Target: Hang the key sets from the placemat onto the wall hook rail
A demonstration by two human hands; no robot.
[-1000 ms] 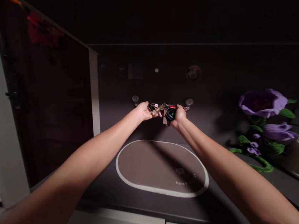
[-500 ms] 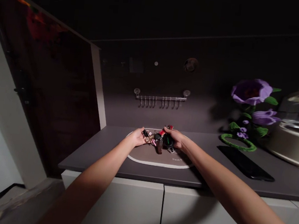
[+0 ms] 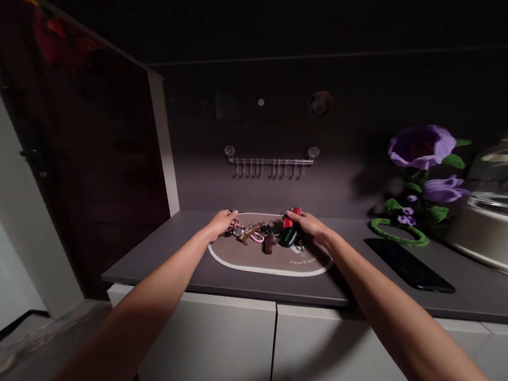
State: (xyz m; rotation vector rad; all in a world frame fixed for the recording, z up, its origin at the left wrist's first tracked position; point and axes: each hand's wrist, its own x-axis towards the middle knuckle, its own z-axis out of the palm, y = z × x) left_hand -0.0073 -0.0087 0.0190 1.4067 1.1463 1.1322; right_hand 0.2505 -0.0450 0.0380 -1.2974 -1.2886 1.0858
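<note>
Several keys and key fobs lie over an oval brown mat with a white rim. My left hand is closed on some keys at the mat's left side. At the right side my right hand pinches a red tag, with a black round fob just below it. Between the hands are a pink carabiner, a brass-coloured key and a dark brown fob.
A rail with clear hooks is on the back wall. To the right are a black phone, purple flowers with a green ring base, and a large cream appliance. A shelf overhangs the counter.
My hands have moved apart, and the keys are spread wider across the mat. The pink carabiner and brass-coloured key show more clearly. The whole view has shifted slightly.
</note>
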